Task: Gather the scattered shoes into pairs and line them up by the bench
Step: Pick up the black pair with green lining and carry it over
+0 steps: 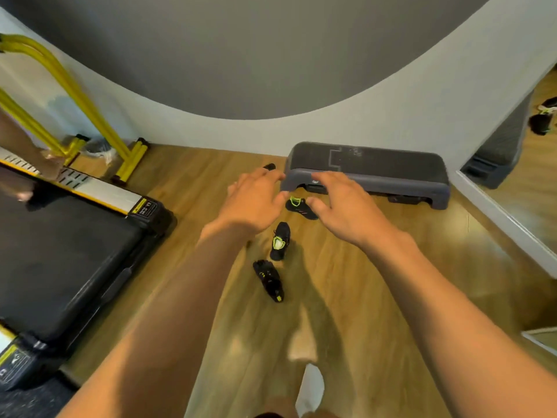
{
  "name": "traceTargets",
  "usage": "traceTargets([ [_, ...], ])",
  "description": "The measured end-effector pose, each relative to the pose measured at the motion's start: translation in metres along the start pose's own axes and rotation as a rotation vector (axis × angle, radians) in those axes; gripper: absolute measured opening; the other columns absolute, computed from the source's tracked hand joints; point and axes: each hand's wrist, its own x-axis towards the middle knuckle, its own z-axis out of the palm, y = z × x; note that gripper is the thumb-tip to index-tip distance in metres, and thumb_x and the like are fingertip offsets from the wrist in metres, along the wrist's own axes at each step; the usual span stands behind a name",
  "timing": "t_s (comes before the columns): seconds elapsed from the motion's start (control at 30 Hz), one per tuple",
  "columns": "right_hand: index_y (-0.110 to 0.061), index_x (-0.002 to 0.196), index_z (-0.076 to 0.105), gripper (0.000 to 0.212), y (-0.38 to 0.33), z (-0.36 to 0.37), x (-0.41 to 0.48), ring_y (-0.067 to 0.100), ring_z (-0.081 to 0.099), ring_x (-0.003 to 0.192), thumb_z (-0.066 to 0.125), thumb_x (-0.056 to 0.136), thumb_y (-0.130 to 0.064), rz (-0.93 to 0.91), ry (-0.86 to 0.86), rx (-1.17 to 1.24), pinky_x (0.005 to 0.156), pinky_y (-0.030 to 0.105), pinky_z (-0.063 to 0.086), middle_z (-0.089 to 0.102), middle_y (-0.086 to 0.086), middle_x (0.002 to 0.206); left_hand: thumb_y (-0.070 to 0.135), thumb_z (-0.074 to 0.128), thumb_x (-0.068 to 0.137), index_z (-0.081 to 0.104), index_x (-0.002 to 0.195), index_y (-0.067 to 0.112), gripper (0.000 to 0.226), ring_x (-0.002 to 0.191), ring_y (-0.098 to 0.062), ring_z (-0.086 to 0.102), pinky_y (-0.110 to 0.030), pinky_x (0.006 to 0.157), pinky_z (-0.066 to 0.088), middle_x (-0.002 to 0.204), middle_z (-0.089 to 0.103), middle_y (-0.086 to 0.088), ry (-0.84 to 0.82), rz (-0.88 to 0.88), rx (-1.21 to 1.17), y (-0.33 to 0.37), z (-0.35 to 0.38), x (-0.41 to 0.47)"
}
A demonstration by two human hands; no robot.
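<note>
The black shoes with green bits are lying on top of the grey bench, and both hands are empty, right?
Not quite. The head view shows the black shoes with green bits lying on the wooden floor in front of the grey bench, not on top of it. The left hand and right hand are indeed empty.

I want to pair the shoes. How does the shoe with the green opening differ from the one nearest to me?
The green-opening shoe stands upright, its toe towards the bench; the nearest shoe lies diagonally. The green-opening shoe shows a bright lining; the nearest shoe shows only small yellow marks. Both are black.
</note>
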Motion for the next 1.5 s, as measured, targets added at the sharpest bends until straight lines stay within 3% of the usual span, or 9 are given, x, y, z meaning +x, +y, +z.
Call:
traceTargets([
  [0.13, -0.021, 0.144, 0.038, 0.053, 0.026, 0.014, 0.072, 0.023, 0.039, 0.134, 0.050, 0.094, -0.036, 0.008, -0.053, 0.028, 0.108, 0.039, 0.034, 0.041, 0.002, 0.148, 0.036, 0.051, 0.095, 0.050, 0.135, 0.025, 0.042, 0.130, -0.028, 0.041, -0.042, 0.107, 0.033, 0.141, 0.046, -0.005, -0.004, -0.075, -0.045, -0.017, 0.030, 0.068],
  [0.27, -0.018, 0.144, 0.039, 0.052, 0.050, 0.042, 0.145, 0.025, 0.040, 0.133, 0.049, 0.095, -0.033, -0.013, -0.144, 0.046, 0.105, 0.042, 0.037, 0.043, 0.005, 0.146, 0.033, 0.051, 0.095, 0.049, 0.136, 0.025, 0.042, 0.126, -0.031, 0.043, -0.047, 0.103, 0.038, 0.139, 0.048, -0.008, -0.044, -0.165, -0.086, -0.045, 0.063, 0.130],
  [0.57, -0.012, 0.132, 0.046, 0.044, 0.132, 0.166, 0.289, 0.033, 0.049, 0.120, 0.053, 0.093, -0.029, 0.063, -0.280, 0.081, 0.095, 0.044, 0.043, 0.051, 0.011, 0.131, 0.027, 0.051, 0.094, 0.049, 0.136, 0.020, 0.043, 0.125, -0.033, 0.045, -0.047, 0.102, 0.038, 0.137, 0.050, -0.010, -0.135, -0.285, -0.066, -0.121, 0.194, 0.275],
  [0.77, -0.020, 0.142, 0.038, 0.052, 0.226, 0.305, 0.360, 0.024, 0.042, 0.129, 0.048, 0.095, -0.040, 0.049, -0.386, 0.105, 0.098, 0.040, 0.040, 0.043, 0.002, 0.143, 0.031, 0.051, 0.090, 0.050, 0.133, 0.023, 0.044, 0.119, -0.034, 0.046, -0.049, 0.098, 0.037, 0.132, 0.049, -0.009, -0.203, -0.354, -0.011, -0.191, 0.341, 0.342],
  [0.97, -0.019, 0.149, 0.025, 0.063, 0.337, 0.498, 0.393, 0.024, 0.037, 0.134, 0.050, 0.095, -0.041, 0.066, -0.591, 0.117, 0.104, 0.042, 0.039, 0.035, 0.002, 0.149, 0.026, 0.054, 0.091, 0.038, 0.141, 0.020, 0.053, 0.130, -0.034, 0.038, -0.044, 0.103, 0.034, 0.141, 0.042, -0.011, -0.362, -0.576, -0.023, -0.269, 0.550, 0.376],
  [1.1, -0.019, 0.151, 0.016, 0.076, 0.383, 0.614, 0.408, 0.027, 0.038, 0.134, 0.057, 0.091, -0.041, 0.094, -0.624, 0.136, 0.099, 0.040, 0.040, 0.032, 0.006, 0.151, 0.023, 0.057, 0.088, 0.023, 0.148, 0.021, 0.069, 0.132, -0.037, 0.035, -0.050, 0.107, 0.035, 0.141, 0.037, -0.015, -0.506, -0.669, -0.084, -0.320, 0.663, 0.395],
  [1.23, -0.013, 0.153, 0.001, 0.094, 0.405, 0.709, 0.425, 0.035, 0.037, 0.132, 0.064, 0.087, -0.039, 0.255, -0.729, 0.222, 0.100, 0.041, 0.039, 0.024, 0.017, 0.152, 0.020, 0.063, 0.084, 0.023, 0.147, 0.016, 0.075, 0.127, -0.037, 0.042, -0.044, 0.102, 0.041, 0.137, 0.042, -0.017, -0.625, -0.541, -0.003, -0.363, 0.726, 0.418],
  [1.33, -0.012, 0.152, -0.010, 0.104, 0.405, 0.754, 0.425, 0.038, 0.037, 0.131, 0.065, 0.086, -0.039, 0.379, -0.808, 0.224, 0.099, 0.041, 0.040, 0.012, 0.023, 0.154, 0.019, 0.066, 0.082, 0.033, 0.141, 0.010, 0.069, 0.114, -0.035, 0.055, -0.031, 0.079, 0.044, 0.126, 0.055, -0.017, -0.690, -0.382, 0.116, -0.381, 0.743, 0.431],
  [1.5, -0.019, 0.154, 0.001, 0.092, 0.408, 0.782, 0.419, 0.034, 0.054, 0.112, 0.064, 0.087, -0.023, 0.339, -0.521, 0.169, 0.087, 0.036, 0.044, 0.040, 0.024, 0.139, 0.012, 0.059, 0.086, 0.044, 0.132, 0.007, 0.049, 0.094, -0.038, 0.060, -0.032, 0.064, 0.039, 0.112, 0.060, -0.020, -0.580, -0.252, 0.276, -0.382, 0.758, 0.435],
])
